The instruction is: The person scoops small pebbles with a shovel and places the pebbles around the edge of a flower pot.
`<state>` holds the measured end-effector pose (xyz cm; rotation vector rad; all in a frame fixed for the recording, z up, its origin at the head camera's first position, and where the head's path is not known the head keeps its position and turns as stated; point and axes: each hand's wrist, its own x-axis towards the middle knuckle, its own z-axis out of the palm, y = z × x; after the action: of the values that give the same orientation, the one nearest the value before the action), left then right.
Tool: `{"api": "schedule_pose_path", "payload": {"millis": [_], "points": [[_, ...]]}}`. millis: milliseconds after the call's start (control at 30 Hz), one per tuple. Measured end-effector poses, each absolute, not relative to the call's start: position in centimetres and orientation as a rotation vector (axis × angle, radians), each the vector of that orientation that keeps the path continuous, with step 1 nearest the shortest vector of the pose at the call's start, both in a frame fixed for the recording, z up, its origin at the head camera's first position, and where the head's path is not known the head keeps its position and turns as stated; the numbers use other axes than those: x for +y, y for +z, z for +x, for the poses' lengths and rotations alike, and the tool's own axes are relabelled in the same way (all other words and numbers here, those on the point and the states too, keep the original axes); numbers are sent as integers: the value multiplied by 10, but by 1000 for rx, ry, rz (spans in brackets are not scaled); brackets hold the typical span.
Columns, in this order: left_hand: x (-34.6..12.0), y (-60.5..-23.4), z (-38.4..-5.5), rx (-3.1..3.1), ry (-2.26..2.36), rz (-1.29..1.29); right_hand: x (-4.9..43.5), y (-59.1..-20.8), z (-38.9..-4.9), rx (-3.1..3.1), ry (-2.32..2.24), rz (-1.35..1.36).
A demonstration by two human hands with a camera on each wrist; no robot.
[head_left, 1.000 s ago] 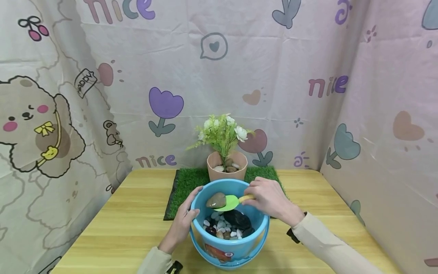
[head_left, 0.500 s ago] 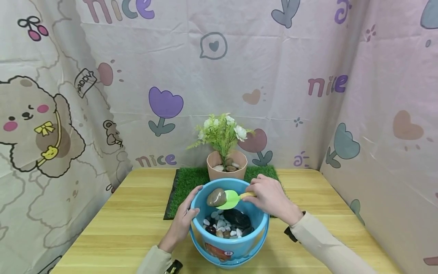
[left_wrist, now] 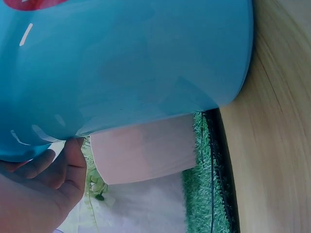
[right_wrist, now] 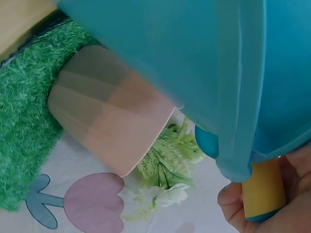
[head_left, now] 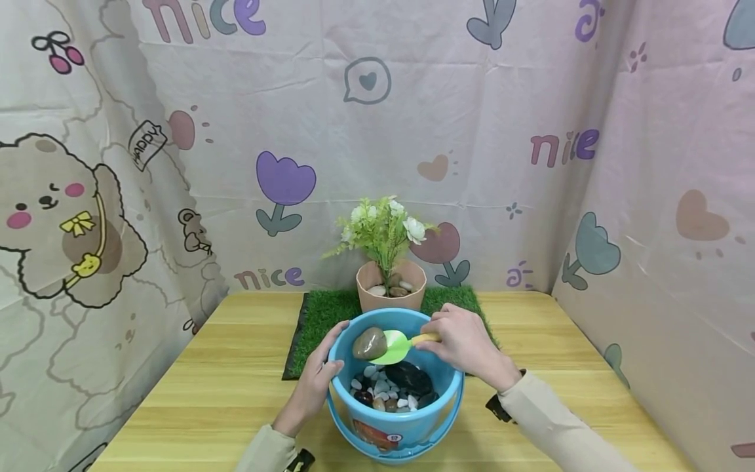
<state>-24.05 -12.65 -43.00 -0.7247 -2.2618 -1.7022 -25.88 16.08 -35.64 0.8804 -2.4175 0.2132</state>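
My left hand [head_left: 308,388] grips the left rim of a light blue bucket [head_left: 429,423], thumb toward the inside. My right hand [head_left: 467,344] holds the yellow handle of a toy shovel [head_left: 398,347] with a green blade. A large smooth brown stone [head_left: 369,344] lies on the blade's left end, inside the bucket's mouth. Below it are a big black stone [head_left: 408,378] and several small pebbles [head_left: 382,387]. In the right wrist view, fingers curl round the shovel's yellow handle [right_wrist: 264,191]; the blade is hidden behind the bucket wall.
Behind the bucket, a pink flowerpot [head_left: 391,301] with white flowers [head_left: 415,229] and stones stands on a green turf mat [head_left: 327,321]. The bucket's handle hangs down at its front. The wooden table [head_left: 224,387] has patterned cloth [head_left: 354,144] around it.
The shovel and the brown stone rise slightly, then shift a little left and down. My left hand stays on the bucket's rim.
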Motion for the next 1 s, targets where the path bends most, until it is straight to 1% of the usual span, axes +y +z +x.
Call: {"api": "schedule_pose_path", "payload": {"millis": [1000], "points": [[-128,-433,-242,-2251,-1663,-751,160,-362,-257,-2426,347,788]]}}
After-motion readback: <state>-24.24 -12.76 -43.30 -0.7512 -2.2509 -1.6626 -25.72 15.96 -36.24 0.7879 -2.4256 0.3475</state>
